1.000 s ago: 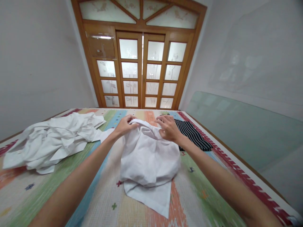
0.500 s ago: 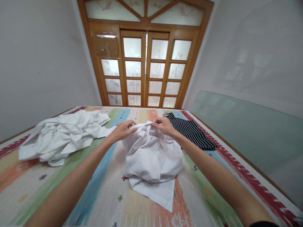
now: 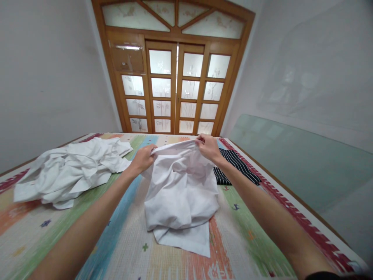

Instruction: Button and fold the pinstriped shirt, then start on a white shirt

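A white cloth garment (image 3: 180,190) hangs and bunches in front of me, its lower part resting on the patterned bed cover. My left hand (image 3: 143,158) is closed on the left end of its upper edge. At the right end, my right hand (image 3: 208,147) pinches the same edge, raised slightly higher than the left. Between the two hands the edge is stretched fairly straight. Folds hide the garment's exact kind, and a flat corner of it pokes out at the bottom.
To the left lies a crumpled heap of white clothes (image 3: 72,167). A black-and-white striped garment (image 3: 240,165) lies at the right, partly behind my right arm. The striped cover (image 3: 122,233) spans the bed; a pale green headboard-like panel (image 3: 291,163) borders the right, wooden glazed doors (image 3: 176,85) the back.
My hands have moved apart, drawing the garment's upper edge from bunched to stretched. My right hand has risen, and the view has shifted slightly.
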Available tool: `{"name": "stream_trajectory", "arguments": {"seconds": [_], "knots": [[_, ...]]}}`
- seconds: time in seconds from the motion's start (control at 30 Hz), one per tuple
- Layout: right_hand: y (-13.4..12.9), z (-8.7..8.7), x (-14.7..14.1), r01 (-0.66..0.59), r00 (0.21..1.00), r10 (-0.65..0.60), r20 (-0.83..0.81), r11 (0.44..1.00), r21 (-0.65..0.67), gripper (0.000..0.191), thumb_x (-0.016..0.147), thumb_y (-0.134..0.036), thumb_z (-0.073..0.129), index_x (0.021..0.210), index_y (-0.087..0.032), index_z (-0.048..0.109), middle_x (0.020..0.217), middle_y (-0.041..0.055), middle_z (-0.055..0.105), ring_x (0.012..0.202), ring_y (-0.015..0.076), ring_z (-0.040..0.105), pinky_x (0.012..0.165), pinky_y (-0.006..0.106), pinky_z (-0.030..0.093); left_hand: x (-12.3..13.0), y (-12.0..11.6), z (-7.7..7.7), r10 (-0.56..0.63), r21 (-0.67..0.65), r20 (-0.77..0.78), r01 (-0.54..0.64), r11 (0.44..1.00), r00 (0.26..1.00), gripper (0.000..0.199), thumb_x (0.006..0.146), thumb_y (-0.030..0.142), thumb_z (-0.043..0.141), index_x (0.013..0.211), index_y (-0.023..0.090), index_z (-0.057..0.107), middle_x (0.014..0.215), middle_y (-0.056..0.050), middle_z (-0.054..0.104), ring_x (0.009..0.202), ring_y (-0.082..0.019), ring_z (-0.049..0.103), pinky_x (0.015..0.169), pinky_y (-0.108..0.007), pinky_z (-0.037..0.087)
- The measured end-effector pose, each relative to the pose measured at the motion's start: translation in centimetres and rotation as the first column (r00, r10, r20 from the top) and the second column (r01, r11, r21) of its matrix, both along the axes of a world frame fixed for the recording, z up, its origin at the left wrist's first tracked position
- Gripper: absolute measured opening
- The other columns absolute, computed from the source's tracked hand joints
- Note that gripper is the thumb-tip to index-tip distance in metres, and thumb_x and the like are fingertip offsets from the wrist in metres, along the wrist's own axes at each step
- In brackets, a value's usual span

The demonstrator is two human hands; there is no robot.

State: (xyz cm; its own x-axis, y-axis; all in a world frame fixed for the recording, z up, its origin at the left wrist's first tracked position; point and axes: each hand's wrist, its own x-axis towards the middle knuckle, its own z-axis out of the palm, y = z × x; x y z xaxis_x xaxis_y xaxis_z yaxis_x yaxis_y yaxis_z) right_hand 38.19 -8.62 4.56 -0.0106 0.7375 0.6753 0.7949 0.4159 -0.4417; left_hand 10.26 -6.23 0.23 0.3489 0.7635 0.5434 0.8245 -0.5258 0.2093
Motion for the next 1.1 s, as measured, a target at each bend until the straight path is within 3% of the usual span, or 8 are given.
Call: {"name": "stream_trajectory", "arguments": {"seconds": [0.23,0.4,0.53,0.7,0.83,0.93,1.03,1.1], "knots": [[0.9,0.9,2.8,0.152,0.984,-0.161,0.08,0.983,0.107,0.014,0.082,-0.018,0.052,0.077,-0.017,0.066,0.076,0.0064,0.069,0.075,0.0213,0.061,0.069,0.029,0.04,-2.7,1.4,-0.7,0.196,-0.027,-0.034,-0.196,0.98,0.98,0.031,0.068,0.009,0.046,0.089,0.017,0.067,0.094,-0.011,0.072,0.093,-0.028,0.066,0.082,-0.034,0.048],[1.5,0.5,4.1,0.246,0.941,-0.256,0.224,0.967,0.07,0.016,0.083,-0.017,0.051,0.079,-0.017,0.066,0.078,0.0078,0.07,0.074,0.0222,0.061,0.071,0.031,0.038,-4.3,1.4,-0.6,0.275,0.018,0.204,-0.284,0.959,0.94,0.025,0.076,0.016,0.042,0.086,0.018,0.065,0.092,-0.01,0.072,0.089,-0.025,0.066,0.081,-0.032,0.047],[2.1,0.6,4.2,0.311,0.923,-0.323,0.211,0.946,0.086,0.015,0.084,-0.019,0.051,0.079,-0.018,0.064,0.08,0.0085,0.07,0.075,0.023,0.061,0.074,0.033,0.037,-3.5,0.3,1.4,0.267,0.15,0.348,-0.334,0.93,0.899,0.021,0.082,0.02,0.038,0.082,0.018,0.059,0.083,-0.009,0.068,0.084,-0.024,0.064,0.079,-0.032,0.047],[3.7,1.9,5.1,0.405,0.898,-0.43,0.089,0.89,0.211,0.018,0.088,-0.02,0.045,0.086,-0.017,0.063,0.085,0.0103,0.069,0.08,0.0242,0.059,0.081,0.037,0.035,-2.6,-1.1,4.7,0.142,0.229,0.517,-0.297,0.927,0.844,0.021,0.09,0.022,0.038,0.105,0.018,0.052,0.092,-0.006,0.066,0.086,-0.019,0.064,0.076,-0.028,0.047],[5.5,3.0,7.0,0.534,0.842,-0.54,-0.019,0.827,0.176,0.021,0.089,-0.022,0.043,0.086,-0.016,0.063,0.086,0.0132,0.067,0.085,0.0268,0.055,0.08,0.039,0.036,-4.0,-1.1,5.4,0.057,0.208,0.131,-0.083,0.975,0.99,0.026,0.091,0.037,0.047,0.108,0.018,0.053,0.086,-0.006,0.067,0.082,-0.024,0.066,0.073,-0.031,0.048],[6.4,3.2,7.8,0.55,0.832,-0.555,-0.009,0.822,0.152,0.021,0.089,-0.025,0.045,0.083,-0.016,0.063,0.086,0.0147,0.066,0.09,0.029,0.051,0.082,0.041,0.035,-5.6,-0.5,4.9,0.068,0.192,-0.171,-0.034,0.981,0.983,0.027,0.088,0.043,0.051,0.097,0.018,0.059,0.086,-0.01,0.069,0.086,-0.03,0.066,0.076,-0.036,0.049],[6.7,2.8,7.1,0.504,0.849,-0.522,0.075,0.845,0.179,0.022,0.09,-0.026,0.046,0.083,-0.015,0.064,0.089,0.0156,0.065,0.097,0.0305,0.048,0.086,0.045,0.033,-6.5,-0.1,4.1,0.125,0.173,-0.262,-0.081,0.982,0.957,0.022,0.088,0.037,0.049,0.083,0.018,0.06,0.088,-0.012,0.069,0.087,-0.031,0.066,0.076,-0.037,0.048],[6.5,2.3,6.0,0.482,0.858,-0.498,0.123,0.865,0.14,0.021,0.088,-0.025,0.048,0.084,-0.014,0.065,0.095,0.0162,0.065,0.099,0.0312,0.046,0.087,0.046,0.034,-6.5,0.1,3.4,0.196,0.161,-0.202,-0.165,0.973,0.96,0.019,0.086,0.031,0.048,0.081,0.019,0.06,0.09,-0.012,0.069,0.088,-0.031,0.066,0.076,-0.036,0.048]]}}
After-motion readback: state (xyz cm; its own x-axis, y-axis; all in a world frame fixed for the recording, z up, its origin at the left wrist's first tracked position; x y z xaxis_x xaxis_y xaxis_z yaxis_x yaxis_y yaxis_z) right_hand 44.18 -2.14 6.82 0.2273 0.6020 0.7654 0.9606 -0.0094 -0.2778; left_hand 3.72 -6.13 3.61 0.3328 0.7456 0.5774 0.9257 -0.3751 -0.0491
